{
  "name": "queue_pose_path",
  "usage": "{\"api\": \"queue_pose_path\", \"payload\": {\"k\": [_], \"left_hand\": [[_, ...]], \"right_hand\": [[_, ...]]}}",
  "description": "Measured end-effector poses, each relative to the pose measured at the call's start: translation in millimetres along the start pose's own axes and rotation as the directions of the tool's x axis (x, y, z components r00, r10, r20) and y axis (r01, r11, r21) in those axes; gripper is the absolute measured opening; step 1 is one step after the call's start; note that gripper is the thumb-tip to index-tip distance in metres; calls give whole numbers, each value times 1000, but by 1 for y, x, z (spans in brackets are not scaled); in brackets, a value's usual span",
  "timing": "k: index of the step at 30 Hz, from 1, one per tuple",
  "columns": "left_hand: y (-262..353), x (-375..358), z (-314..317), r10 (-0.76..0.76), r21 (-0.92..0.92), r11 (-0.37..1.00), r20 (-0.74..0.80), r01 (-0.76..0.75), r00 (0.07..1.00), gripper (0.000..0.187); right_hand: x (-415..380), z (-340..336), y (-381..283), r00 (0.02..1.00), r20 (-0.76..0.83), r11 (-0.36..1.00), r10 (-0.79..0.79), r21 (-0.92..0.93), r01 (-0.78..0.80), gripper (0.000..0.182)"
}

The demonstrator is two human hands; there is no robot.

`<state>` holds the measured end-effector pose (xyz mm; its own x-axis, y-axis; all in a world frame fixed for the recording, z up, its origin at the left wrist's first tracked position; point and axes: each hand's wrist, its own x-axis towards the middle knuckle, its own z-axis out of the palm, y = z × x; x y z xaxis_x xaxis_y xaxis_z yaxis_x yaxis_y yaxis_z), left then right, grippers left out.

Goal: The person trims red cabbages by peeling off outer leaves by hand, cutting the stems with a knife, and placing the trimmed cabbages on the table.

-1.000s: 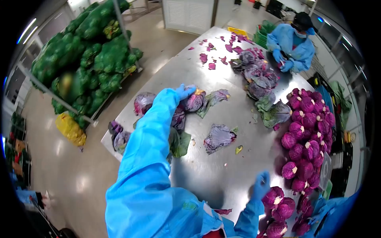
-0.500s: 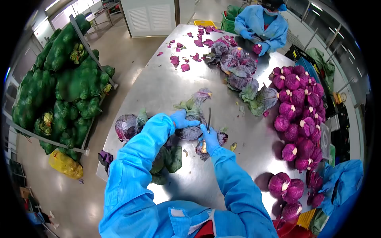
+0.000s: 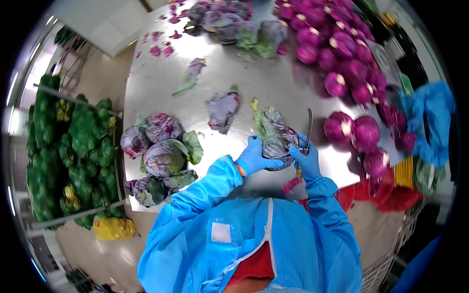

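Note:
A red cabbage (image 3: 279, 141) with loose grey-green outer leaves sits in front of my body on the metal table. My gloved left hand (image 3: 256, 156) is closed on its left and near side, fingers along the lower edge. In my gloved right hand (image 3: 308, 161) is a knife (image 3: 309, 124), its blade pointing up and away from me, beside the cabbage's right side. The right fingertips touch the cabbage. Beyond my left hand lies a detached purple leaf (image 3: 223, 111). A purple scrap (image 3: 292, 185) shows under my right wrist.
Several unpeeled cabbages (image 3: 164, 157) are grouped at the table's left edge, and more (image 3: 224, 22) lie at the far side. Trimmed purple cabbages (image 3: 352, 133) pile up on the right. Red containers (image 3: 383, 190) stand below the near right edge. Netted green bags (image 3: 73, 151) fill a rack at left.
My view has shifted down, and the co-worker is out of sight. Both hands are closer to my body, with the cabbage between them. The knife remains in my right hand.

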<state>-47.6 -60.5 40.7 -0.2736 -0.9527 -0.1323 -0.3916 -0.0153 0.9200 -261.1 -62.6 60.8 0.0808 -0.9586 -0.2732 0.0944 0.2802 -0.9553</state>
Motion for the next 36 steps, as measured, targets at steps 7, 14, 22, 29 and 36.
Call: {"api": "queue_pose_path", "payload": {"k": [7,14,22,29,36], "left_hand": [[54,-25,82,26,595,791,201,-143,979,111],[53,-28,129,175,720,580,347,-382,921,108],[38,-47,128,396,608,676,177,-417,901,110],[49,-48,101,145,582,803,18,-128,989,127],[45,-41,117,198,692,694,84,-200,977,131]], "right_hand": [[-67,-92,74,999,26,999,-38,24,38,66],[-64,-115,80,941,-87,824,-325,-515,237,61],[-76,-144,146,751,-537,821,-384,-571,11,38],[-185,-260,173,646,-744,820,-171,-471,-325,40],[-211,-245,111,673,-736,903,-70,-333,-270,53]]}}
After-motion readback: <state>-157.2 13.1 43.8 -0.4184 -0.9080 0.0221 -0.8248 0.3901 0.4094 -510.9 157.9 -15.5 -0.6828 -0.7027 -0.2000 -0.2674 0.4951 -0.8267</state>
